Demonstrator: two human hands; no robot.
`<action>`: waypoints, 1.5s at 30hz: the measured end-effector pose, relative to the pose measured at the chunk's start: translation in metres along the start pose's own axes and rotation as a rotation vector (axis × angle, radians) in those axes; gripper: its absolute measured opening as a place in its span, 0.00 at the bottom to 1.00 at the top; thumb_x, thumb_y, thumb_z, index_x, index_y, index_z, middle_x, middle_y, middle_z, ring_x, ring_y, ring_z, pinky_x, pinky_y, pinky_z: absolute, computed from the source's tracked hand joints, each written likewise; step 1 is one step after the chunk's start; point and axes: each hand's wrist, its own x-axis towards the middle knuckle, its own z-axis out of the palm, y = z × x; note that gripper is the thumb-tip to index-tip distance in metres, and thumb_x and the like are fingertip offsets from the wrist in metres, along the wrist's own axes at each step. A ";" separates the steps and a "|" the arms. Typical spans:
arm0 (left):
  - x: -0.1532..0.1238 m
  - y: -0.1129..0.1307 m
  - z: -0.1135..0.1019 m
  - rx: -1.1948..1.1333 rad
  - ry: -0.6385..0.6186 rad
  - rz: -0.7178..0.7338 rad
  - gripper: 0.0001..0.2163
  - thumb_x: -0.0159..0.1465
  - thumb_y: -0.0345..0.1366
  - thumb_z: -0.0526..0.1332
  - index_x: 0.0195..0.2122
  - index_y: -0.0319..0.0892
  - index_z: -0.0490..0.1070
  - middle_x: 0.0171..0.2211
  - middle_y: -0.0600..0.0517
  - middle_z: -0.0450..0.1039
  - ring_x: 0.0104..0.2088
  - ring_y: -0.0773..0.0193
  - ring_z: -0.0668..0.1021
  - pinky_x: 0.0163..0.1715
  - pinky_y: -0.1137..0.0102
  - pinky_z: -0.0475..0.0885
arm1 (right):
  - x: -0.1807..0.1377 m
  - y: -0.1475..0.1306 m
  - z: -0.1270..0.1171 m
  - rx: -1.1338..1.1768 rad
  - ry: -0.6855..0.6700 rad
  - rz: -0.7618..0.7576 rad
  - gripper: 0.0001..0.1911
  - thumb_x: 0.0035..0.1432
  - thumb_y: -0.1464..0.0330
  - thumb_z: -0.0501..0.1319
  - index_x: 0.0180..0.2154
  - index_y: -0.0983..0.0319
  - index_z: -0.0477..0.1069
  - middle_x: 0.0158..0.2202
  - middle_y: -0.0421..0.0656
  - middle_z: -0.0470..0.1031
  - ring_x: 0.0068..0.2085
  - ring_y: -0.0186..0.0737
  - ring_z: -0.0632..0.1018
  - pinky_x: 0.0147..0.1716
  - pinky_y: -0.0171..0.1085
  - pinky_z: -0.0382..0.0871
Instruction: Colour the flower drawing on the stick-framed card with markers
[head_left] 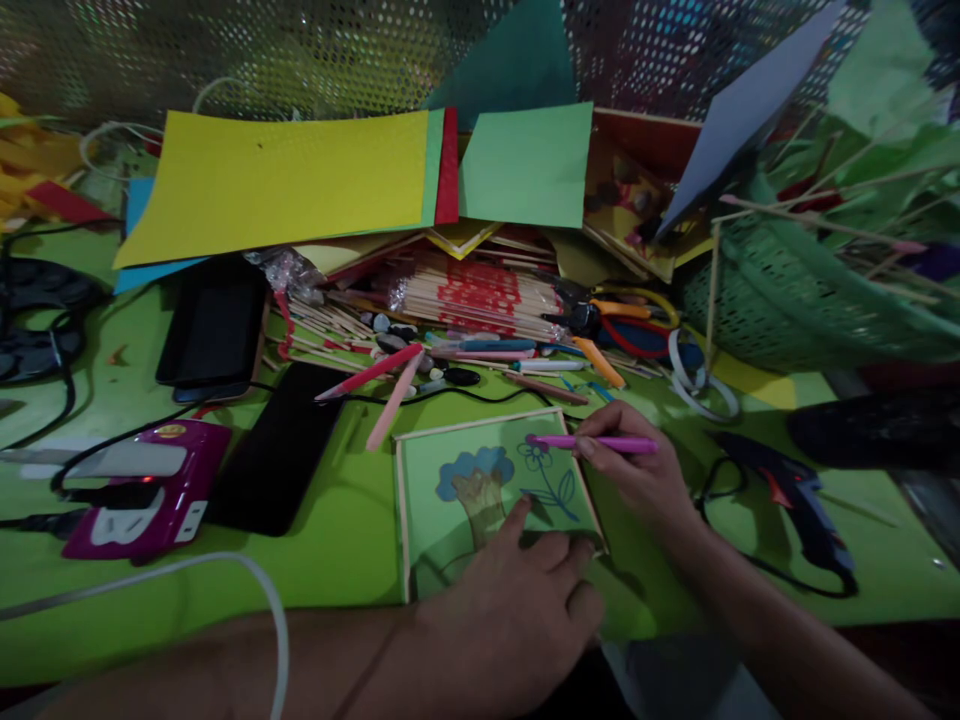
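A small green card with a stick frame (450, 470) lies on the green table. On it are a blue-topped tree and a blue flower drawing. My left hand (517, 610) rests on the card's lower right part, fingers loosely curled, one finger pointing onto the card. My right hand (637, 470) pinches a pink pen (592, 442), held sideways, its tip just above the flower at the card's upper right corner.
Coloured paper sheets (292, 180) and a bundle of wooden sticks (465, 295) pile up behind. Loose pens (390, 385), two dark phones (277, 450), a magenta device (142, 490) with cables at left, a glue gun (795, 500) and a green basket (787, 300) at right.
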 end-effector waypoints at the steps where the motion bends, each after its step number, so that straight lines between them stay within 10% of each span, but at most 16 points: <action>1: 0.000 0.000 0.000 0.002 0.004 0.001 0.12 0.76 0.36 0.51 0.46 0.41 0.74 0.58 0.45 0.75 0.56 0.57 0.75 0.66 0.48 0.59 | 0.000 0.000 0.000 0.001 0.002 -0.001 0.07 0.57 0.63 0.68 0.31 0.58 0.72 0.26 0.38 0.72 0.27 0.39 0.72 0.27 0.38 0.64; 45: -0.001 -0.001 0.000 0.023 0.006 0.010 0.12 0.75 0.36 0.52 0.48 0.41 0.74 0.58 0.45 0.74 0.55 0.56 0.75 0.65 0.46 0.59 | -0.002 0.004 0.000 0.046 -0.039 -0.042 0.06 0.60 0.63 0.68 0.34 0.58 0.75 0.29 0.39 0.75 0.29 0.39 0.74 0.29 0.37 0.67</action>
